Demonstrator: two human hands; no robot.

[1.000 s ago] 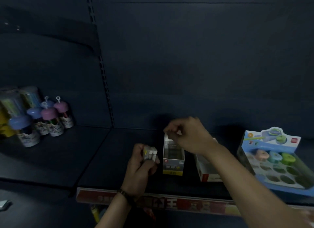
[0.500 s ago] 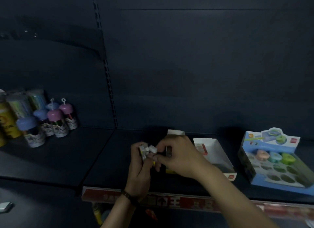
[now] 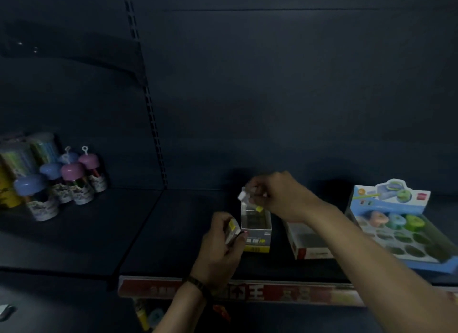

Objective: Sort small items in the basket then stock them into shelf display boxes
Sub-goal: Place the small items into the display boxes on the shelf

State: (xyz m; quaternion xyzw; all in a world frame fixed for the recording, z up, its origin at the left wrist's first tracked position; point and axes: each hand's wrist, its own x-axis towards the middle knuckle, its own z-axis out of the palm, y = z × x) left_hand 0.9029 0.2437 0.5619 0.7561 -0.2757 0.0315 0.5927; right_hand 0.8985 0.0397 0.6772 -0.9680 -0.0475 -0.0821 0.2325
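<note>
On the dark shelf (image 3: 173, 233), near its front edge, stands a small open-topped display box (image 3: 257, 242) with a yellow band low on its front; its inside is too dim to tell what lies there. The right hand (image 3: 280, 196) hangs just above the box's back edge, its fingertips pinching a small white item (image 3: 244, 196) with a yellow end, tilted over the opening. The left hand (image 3: 220, 253) sits just beside the box's left front corner, its fingers curled round a bundle of small items (image 3: 231, 229), white with yellow labels. To the right of the box lies a low white and red box (image 3: 309, 249), partly hidden by the right forearm. Further toward the right edge stands a blue display tray (image 3: 433, 265) with round wells; three round pieces, pink (image 3: 378, 219), teal (image 3: 396, 219) and green (image 3: 414, 221), sit in its back row. Near the left edge stands a cluster of bottles (image 3: 74, 181) with blue and pink caps; a red price strip (image 3: 272, 293) runs along the front edge.
</note>
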